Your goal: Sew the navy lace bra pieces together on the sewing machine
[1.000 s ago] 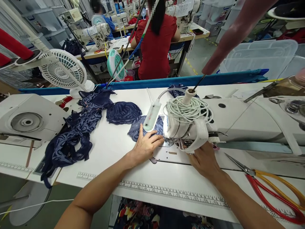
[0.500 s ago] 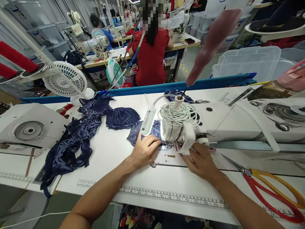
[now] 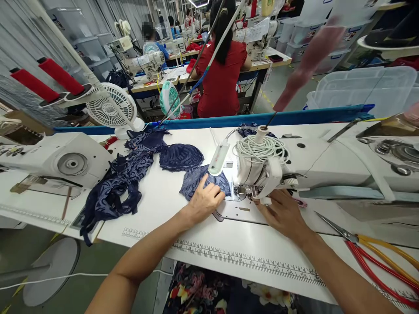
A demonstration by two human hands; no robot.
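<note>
My left hand [image 3: 205, 201] rests at the front edge of a navy lace cup piece [image 3: 191, 182], left of the sewing machine's needle area. Its index finger points forward under a small white lamp [image 3: 220, 158]; the other fingers are curled in on the piece. My right hand [image 3: 285, 214] is just right of the presser foot [image 3: 253, 192], thumb and fingers drawn together. The machine head [image 3: 252, 171] covers those fingertips, and what they hold is hidden. A bit of pink material [image 3: 301, 203] shows beside that hand.
Scissors [image 3: 352, 237] with red and yellow handles lie at right. Another navy cup [image 3: 181, 157] and a navy lace garment heap [image 3: 118, 187] lie at left. A white fan [image 3: 113, 107] stands behind. Coiled pale cord [image 3: 260, 148] tops the machine. A person in red [image 3: 219, 83] sits ahead.
The view has shifted, so most things appear farther right. Relative to the machine, my left hand and the navy piece are slightly farther left. My right hand stays by the presser foot.
</note>
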